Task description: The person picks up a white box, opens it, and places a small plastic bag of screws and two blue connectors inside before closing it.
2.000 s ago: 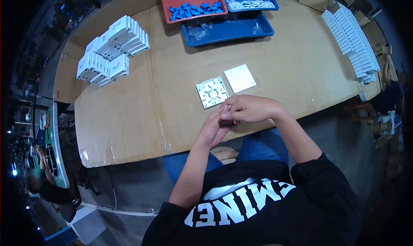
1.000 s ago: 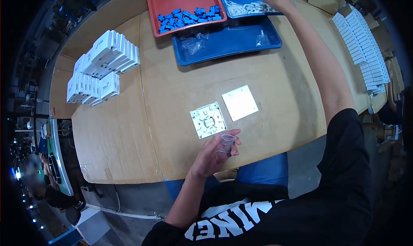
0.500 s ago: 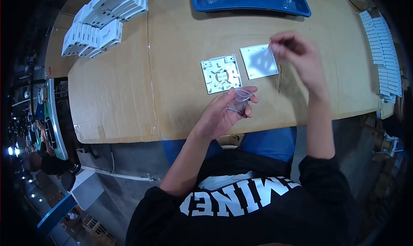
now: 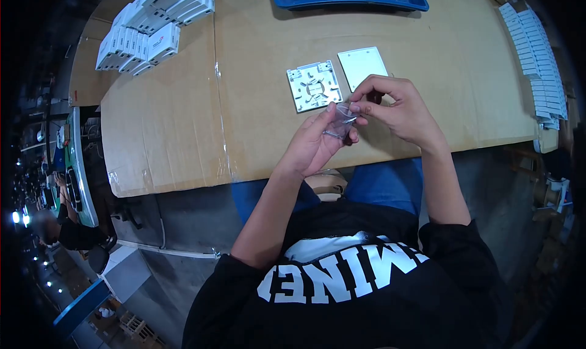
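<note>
My left hand (image 4: 312, 143), palm up, grips a small clear plastic bag (image 4: 343, 126) between thumb and fingers. A thin metallic piece, perhaps a screw, shows at the bag's lower part. At the bag's mouth, the thumb and forefinger of my right hand (image 4: 400, 111) are pinched together; whatever lies between them is too small to make out. Just beyond the hands lies a square white plastic base (image 4: 299, 91) with slots and a round opening, inner side up. Beside it on the right is a flat white cover (image 4: 361, 63), its near edge partly behind my right hand.
A blue tray (image 4: 354, 4) with small clear bags stands at the table's far edge. White boxes (image 4: 146, 41) are stacked at the far left, and long rows of white pieces (image 4: 534, 65) line the right. Cardboard (image 4: 165, 129) covers the table. Another person (image 4: 73, 227) is at the left.
My right hand has come from over the cover down and left to the bag's mouth. My left hand still holds the bag. The view has shifted slightly.
</note>
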`<state>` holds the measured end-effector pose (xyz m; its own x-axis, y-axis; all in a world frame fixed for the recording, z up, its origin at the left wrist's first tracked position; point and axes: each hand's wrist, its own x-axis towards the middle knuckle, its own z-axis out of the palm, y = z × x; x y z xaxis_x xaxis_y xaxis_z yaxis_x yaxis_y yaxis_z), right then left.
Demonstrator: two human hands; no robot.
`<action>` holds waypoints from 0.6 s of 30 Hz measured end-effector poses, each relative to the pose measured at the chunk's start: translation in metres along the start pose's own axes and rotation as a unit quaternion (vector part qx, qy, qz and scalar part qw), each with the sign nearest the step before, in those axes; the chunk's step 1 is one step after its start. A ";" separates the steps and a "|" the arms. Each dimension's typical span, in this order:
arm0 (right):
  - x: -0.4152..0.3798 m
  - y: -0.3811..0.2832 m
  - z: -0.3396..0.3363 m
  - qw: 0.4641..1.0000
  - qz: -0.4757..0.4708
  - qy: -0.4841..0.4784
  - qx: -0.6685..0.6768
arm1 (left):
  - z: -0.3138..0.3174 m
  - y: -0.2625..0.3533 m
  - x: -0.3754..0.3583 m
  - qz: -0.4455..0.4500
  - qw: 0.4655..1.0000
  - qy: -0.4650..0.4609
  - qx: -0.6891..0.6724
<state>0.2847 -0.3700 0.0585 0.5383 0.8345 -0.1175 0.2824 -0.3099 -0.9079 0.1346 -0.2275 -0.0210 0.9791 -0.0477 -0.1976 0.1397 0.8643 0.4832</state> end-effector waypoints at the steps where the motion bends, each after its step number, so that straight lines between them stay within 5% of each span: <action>1: 0.000 -0.003 0.000 1.000 -0.003 0.001 -0.002 | 0.001 0.000 -0.001 -0.002 1.000 0.005 0.005; 3: 0.002 -0.008 0.000 0.993 -0.028 -0.073 0.085 | 0.003 0.001 -0.001 0.006 1.000 -0.001 -0.009; 7: 0.004 -0.011 0.000 0.990 -0.080 -0.117 0.008 | -0.003 -0.002 -0.003 0.006 1.000 -0.017 -0.025; 18: -0.002 -0.023 0.011 0.990 0.001 -0.138 0.001 | -0.003 -0.004 -0.009 0.030 0.999 -0.027 -0.022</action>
<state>0.2677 -0.3595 0.0755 0.3015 0.9267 -0.2244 0.2801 -0.3110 -0.9082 0.1251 -0.2292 -0.0239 0.9923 -0.0206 -0.1222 0.0744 0.8878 0.4542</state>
